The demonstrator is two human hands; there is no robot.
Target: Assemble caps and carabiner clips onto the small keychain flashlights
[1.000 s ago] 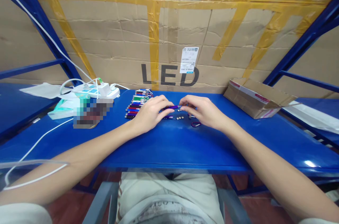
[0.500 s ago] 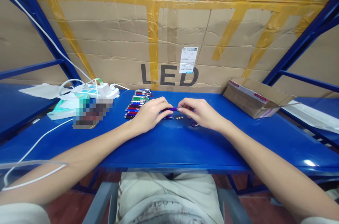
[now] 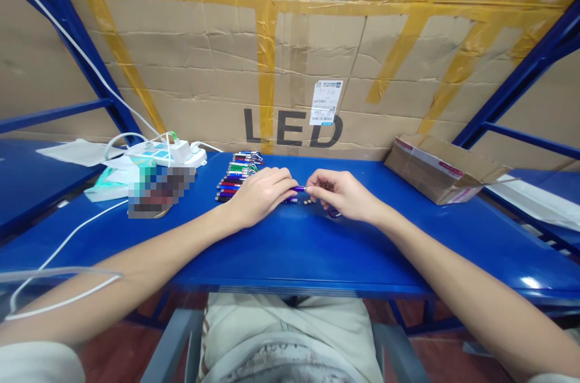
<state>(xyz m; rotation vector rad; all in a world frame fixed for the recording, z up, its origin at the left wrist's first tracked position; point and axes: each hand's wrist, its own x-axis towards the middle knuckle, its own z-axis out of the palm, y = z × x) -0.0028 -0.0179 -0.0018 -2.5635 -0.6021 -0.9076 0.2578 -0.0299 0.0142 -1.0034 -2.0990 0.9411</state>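
Observation:
My left hand [image 3: 265,197] is closed around a slim purple metal flashlight tube [image 3: 299,189], whose end points right. At that end, my right hand [image 3: 342,194] pinches with thumb and forefinger; what lies between the fingertips is too small to make out. Below the fingers, several small round button cells [image 3: 309,202] lie on the table. Another dark purple tube [image 3: 290,200] lies partly under my left hand. A dark carabiner clip [image 3: 334,214] rests beneath my right hand. Left of my left hand, several slim flashlights [image 3: 229,185] in various colours form a row, partly covered by it.
An open cardboard box [image 3: 446,171] stands at the right on the blue table [image 3: 290,256]. At the left are a white power strip [image 3: 181,154], a green-and-white packet [image 3: 109,183], a blurred-out object [image 3: 161,193] and a white cable [image 3: 67,238]. Large taped cardboard [image 3: 203,69] forms the back.
My right fingertips have shifted slightly at the tube's end, and a little more of the tube shows. The whole view has moved slightly; both hands stay in about the same place.

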